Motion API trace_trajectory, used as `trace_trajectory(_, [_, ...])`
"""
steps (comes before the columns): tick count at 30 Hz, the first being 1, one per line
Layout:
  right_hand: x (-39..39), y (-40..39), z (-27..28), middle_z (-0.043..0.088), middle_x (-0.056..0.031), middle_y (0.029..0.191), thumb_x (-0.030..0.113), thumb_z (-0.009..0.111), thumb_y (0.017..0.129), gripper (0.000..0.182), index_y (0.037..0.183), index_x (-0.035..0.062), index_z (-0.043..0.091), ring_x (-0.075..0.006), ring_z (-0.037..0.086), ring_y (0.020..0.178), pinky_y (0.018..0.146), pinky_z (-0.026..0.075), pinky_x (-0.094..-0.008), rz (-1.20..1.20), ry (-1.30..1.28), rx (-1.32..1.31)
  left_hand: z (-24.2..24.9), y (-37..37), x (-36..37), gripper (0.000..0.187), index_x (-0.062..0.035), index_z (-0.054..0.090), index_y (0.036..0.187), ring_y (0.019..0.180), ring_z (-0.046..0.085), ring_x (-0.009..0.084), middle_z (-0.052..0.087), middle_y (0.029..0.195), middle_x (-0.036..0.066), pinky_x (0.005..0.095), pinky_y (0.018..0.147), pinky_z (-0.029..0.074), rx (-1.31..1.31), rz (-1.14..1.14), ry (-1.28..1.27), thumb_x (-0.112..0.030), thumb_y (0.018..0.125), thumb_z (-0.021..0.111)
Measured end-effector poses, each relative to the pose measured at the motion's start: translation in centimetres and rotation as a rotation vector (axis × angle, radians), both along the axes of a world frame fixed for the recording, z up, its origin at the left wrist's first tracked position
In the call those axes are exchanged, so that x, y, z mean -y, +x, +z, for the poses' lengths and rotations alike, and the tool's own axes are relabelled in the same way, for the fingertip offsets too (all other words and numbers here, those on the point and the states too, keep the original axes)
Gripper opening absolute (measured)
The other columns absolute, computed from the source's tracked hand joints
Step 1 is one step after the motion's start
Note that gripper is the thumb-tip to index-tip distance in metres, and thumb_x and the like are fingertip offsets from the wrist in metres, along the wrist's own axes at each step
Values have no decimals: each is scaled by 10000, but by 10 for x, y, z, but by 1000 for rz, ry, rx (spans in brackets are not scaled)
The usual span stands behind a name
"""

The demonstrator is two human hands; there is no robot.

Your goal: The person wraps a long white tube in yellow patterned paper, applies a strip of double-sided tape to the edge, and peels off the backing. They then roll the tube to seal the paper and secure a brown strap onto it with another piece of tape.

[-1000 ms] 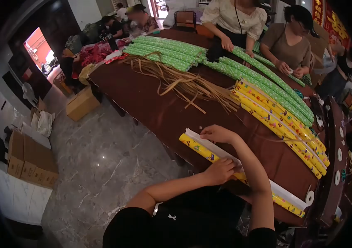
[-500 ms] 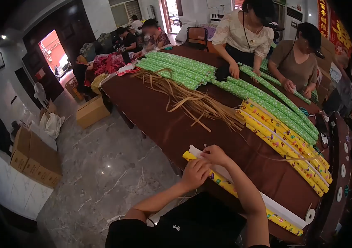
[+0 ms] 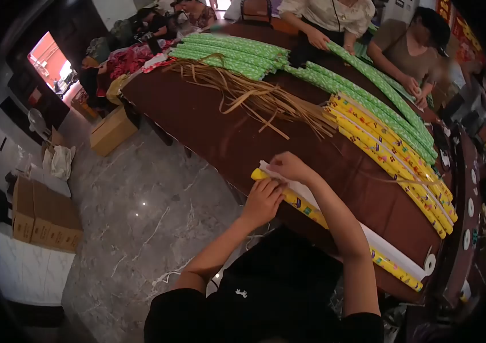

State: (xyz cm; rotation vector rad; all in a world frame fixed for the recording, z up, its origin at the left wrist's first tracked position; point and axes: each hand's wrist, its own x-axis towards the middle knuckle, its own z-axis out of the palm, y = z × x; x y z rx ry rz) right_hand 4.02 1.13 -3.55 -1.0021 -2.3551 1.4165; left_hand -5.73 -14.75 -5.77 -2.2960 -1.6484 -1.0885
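Observation:
A partly rolled length of yellow patterned wrapping paper [image 3: 311,212] lies slantwise along the near table edge, its white inner side [image 3: 388,244] showing as a loose strip. My left hand [image 3: 264,200] is closed over the roll close to its far left end. Just beyond it, my right hand [image 3: 290,167] has bent fingers pinched at the white margin of the same paper. Its fingertips are partly hidden, so any small piece between them does not show. A roll of white tape [image 3: 429,263] stands by the paper's right end.
Yellow rolls [image 3: 391,166] and green rolls [image 3: 226,54] lie across the brown table [image 3: 197,126], with brown strips [image 3: 254,100] between. Two people handle green rolls opposite; others sit farther back. Cardboard boxes [image 3: 114,130] stand on the floor at left.
The view has tilted down, so the background sits higher. My left hand stays on the roll, and my right hand has shifted slightly along the white margin towards the roll's left end.

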Motion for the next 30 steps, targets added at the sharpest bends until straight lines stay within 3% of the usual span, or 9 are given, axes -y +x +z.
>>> trace_trajectory(4, [-1, -19, -7, 706, -170, 836, 262, 699, 840, 291, 935, -11, 730, -239, 682, 755, 694, 532, -362, -5, 125, -20, 2, 0, -1, 332, -46, 626, 1154, 1098, 524, 279, 577, 1147, 82, 425, 976, 396, 41, -24, 11, -113, 830, 656])
trace_trajectory(8, [5, -18, -9, 689, -113, 809, 121, 719, 819, 187, 940, -10, 663, -166, 655, 747, 668, 514, -319, -57, -48, -309, 3, -4, -1, 321, -51, 634, 1144, 1111, 519, 288, 577, 1171, 84, 425, 977, 385, 119, -34, -64, -91, 826, 659])
trace_trajectory(10, [10, -13, -3, 677, -89, 791, 84, 721, 813, 185, 943, -8, 626, -122, 633, 741, 661, 500, -288, -73, -180, -372, 6, -7, -9, 293, -48, 642, 1110, 1133, 509, 299, 578, 1176, 88, 419, 987, 369, 379, 113, 2, -67, 819, 656])
trace_trajectory(12, [6, -12, 0, 651, -55, 789, 15, 714, 801, 197, 932, 13, 566, -90, 612, 764, 668, 482, -257, -39, -118, -355, 3, -15, -21, 443, -64, 560, 1219, 1170, 493, 321, 573, 1219, 112, 427, 1006, 359, 474, 369, -10, -46, 787, 658])
trace_trajectory(15, [-3, -8, -13, 648, -70, 784, 15, 734, 773, 183, 888, -7, 593, -142, 630, 754, 697, 506, -299, -11, -113, -333, -6, -36, -42, 649, -87, 421, 1358, 1157, 529, 321, 612, 1185, 125, 435, 1009, 374, 546, 525, -92, -52, 758, 668])
trace_trajectory(20, [-2, -9, -16, 654, -77, 779, 0, 727, 770, 144, 849, -11, 607, -140, 626, 744, 689, 503, -291, -5, -99, -393, -15, -49, -61, 728, -100, 346, 1418, 1006, 650, 270, 687, 976, 135, 404, 984, 423, 782, 341, -313, -48, 774, 679])
trace_trajectory(25, [6, -11, -7, 675, -80, 802, 30, 715, 779, 82, 830, 15, 652, -173, 636, 738, 695, 513, -323, -19, -78, -390, -1, -55, -60, 791, -126, 260, 1475, 1023, 635, 204, 647, 1062, 173, 326, 919, 489, 908, 319, -449, 40, 808, 651])
trace_trajectory(28, [17, -7, 7, 669, -44, 802, 93, 737, 773, 94, 830, 54, 674, -166, 615, 755, 729, 497, -325, -5, 274, -223, 1, -58, -62, 816, -121, 229, 1484, 996, 636, 203, 630, 1066, 185, 319, 890, 504, 1068, 290, -478, 79, 806, 636])
trace_trajectory(30, [20, -7, 7, 647, -32, 803, 165, 751, 731, 112, 790, 92, 690, -220, 575, 790, 746, 463, -362, 23, 719, -229, 0, -60, -64, 825, -117, 215, 1489, 988, 634, 203, 619, 1072, 195, 315, 878, 511, 1115, 291, -505, 98, 806, 624])
